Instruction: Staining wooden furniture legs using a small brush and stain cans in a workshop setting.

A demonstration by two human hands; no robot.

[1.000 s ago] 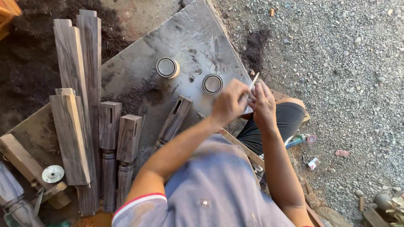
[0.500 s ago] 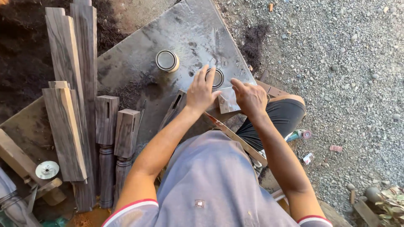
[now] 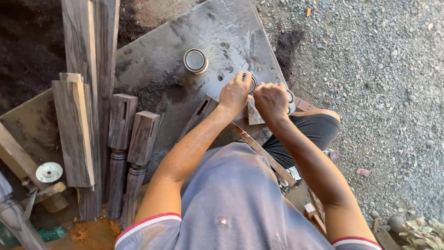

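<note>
both hands meet at the metal sheet's [image 3: 222,28] near edge: left hand [image 3: 235,95] covers a round tin [image 3: 250,83], right hand [image 3: 271,102] fisted beside it; another tin [image 3: 195,60] stands mid-sheet.

The left hand [image 3: 235,94] covers most of a round tin [image 3: 252,82]. The right hand [image 3: 271,101] hides what it grips. Long planks [image 3: 88,41] run past the top edge.

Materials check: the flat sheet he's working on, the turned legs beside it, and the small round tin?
Flat sheet: looks like dull grey metal plate, scuffed and stained, though painted board isn't ruled out. Turned legs: dark hardwood, unfinished, grain streaks and a cut mortise visible. Round tin: seemingly metal, shiny rim around a dark top. The left hand rests on a second tin.
</note>
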